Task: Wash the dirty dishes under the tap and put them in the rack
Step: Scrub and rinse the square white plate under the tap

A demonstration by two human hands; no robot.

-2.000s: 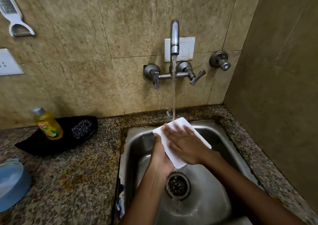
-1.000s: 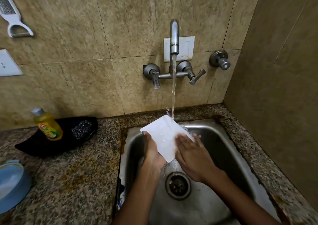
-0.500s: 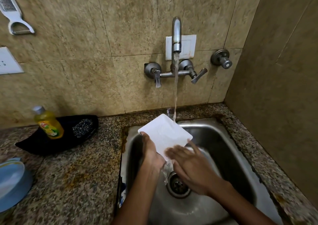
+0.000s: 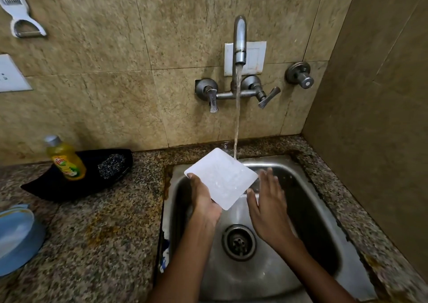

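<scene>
Left hand (image 4: 205,206) fingers pinching white square plate (image 4: 222,179) over sink (image 4: 324,212), under tap (image 4: 239,41) stream. Right hand (image 4: 268,212) fingers spread, beside plate.

A speckled granite bench (image 4: 97,240) holds a steel sink (image 4: 289,277) sunk into it, and left of the sink lie a black tray (image 4: 53,187) carrying a yellow soap bottle (image 4: 66,159) and a scrubber (image 4: 111,165), with a blue bowl (image 4: 16,238) farther left.
</scene>
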